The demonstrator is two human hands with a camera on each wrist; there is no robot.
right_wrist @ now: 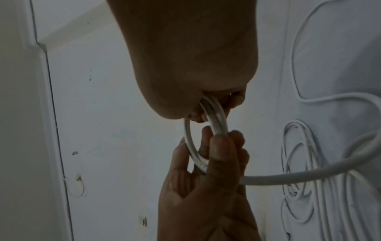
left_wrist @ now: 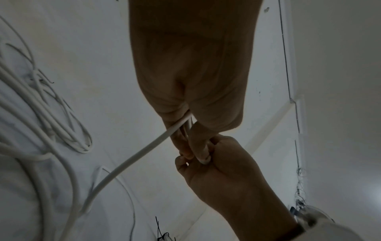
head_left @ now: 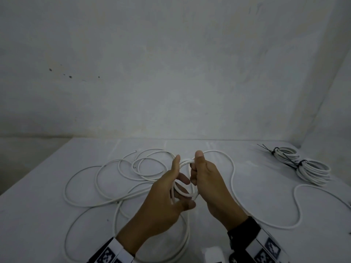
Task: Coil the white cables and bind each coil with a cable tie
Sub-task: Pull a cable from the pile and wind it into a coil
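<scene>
A small coil of white cable (head_left: 182, 192) is held up over the table between both hands. My left hand (head_left: 175, 188) grips its left side, thumb underneath and forefinger pointing up. My right hand (head_left: 196, 173) closes round the coil's right side with the thumb raised. In the right wrist view the coil (right_wrist: 217, 119) runs from my right hand (right_wrist: 198, 104) down into the left hand (right_wrist: 218, 156). In the left wrist view, the left hand (left_wrist: 185, 130) pinches the cable (left_wrist: 142, 150), with the right hand (left_wrist: 208, 156) against it. The cable's loose length (head_left: 114, 179) sprawls in loops on the table.
Two bound white coils (head_left: 284, 153) (head_left: 314, 171) with black cable ties (head_left: 288, 160) lie at the back right of the white table (head_left: 47, 215). Another loose white cable (head_left: 298, 205) curves along the right side. A wall stands close behind the table.
</scene>
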